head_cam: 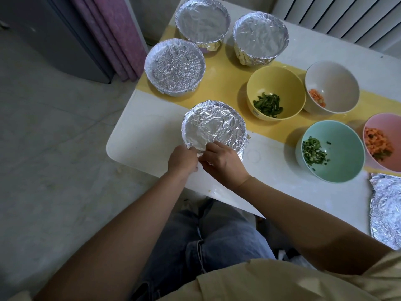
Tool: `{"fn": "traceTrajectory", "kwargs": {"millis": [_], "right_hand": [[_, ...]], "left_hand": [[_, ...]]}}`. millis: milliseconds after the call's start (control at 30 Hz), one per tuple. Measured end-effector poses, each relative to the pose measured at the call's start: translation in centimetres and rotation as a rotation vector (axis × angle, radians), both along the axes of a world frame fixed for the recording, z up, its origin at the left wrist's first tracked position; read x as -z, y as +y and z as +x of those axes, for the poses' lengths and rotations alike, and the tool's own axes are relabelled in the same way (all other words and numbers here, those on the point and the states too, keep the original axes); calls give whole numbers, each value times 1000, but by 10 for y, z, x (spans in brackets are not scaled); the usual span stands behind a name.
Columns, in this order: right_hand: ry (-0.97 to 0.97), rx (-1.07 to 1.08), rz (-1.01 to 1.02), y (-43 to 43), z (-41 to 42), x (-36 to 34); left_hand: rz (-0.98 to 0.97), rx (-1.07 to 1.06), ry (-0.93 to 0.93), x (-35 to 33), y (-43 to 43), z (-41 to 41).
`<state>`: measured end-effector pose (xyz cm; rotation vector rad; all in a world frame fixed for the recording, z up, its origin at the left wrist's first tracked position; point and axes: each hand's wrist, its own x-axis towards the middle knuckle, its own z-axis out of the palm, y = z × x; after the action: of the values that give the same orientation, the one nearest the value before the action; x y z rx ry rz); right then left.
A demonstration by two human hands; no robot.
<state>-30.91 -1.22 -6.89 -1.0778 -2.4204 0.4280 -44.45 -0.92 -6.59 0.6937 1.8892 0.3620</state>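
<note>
Pinching the near rim of the foil-covered bowl, we have our left hand and right hand meeting there, fingers curled on the crinkled foil's edge; which fingertips actually grip is hard to tell. The foil is stretched flat and wrinkled over the top. The bowl sits on the white table near its front left corner, close to both edges. Open tabletop runs rightward to the mint-green bowl, well apart; the yellow bowl stands near, behind and to the right.
</note>
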Motion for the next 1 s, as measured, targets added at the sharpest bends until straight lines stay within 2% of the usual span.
{"fn": "traceTrajectory", "kwargs": {"millis": [300, 533, 800, 900, 1000], "right_hand": [[3, 0, -13, 2, -1, -1], [-77, -29, -21, -1, 16, -2], [-70, -42, 8, 1, 5, 2], [-53, -26, 9, 1, 3, 1], [-35, -1, 17, -2, 1, 2]], "left_hand": [[5, 175, 114, -10, 12, -7], [-19, 282, 125, -18, 22, -18], [-11, 165, 88, -18, 14, -15], [-57, 82, -29, -19, 3, -5], [-92, -113, -203, -19, -7, 6]]}}
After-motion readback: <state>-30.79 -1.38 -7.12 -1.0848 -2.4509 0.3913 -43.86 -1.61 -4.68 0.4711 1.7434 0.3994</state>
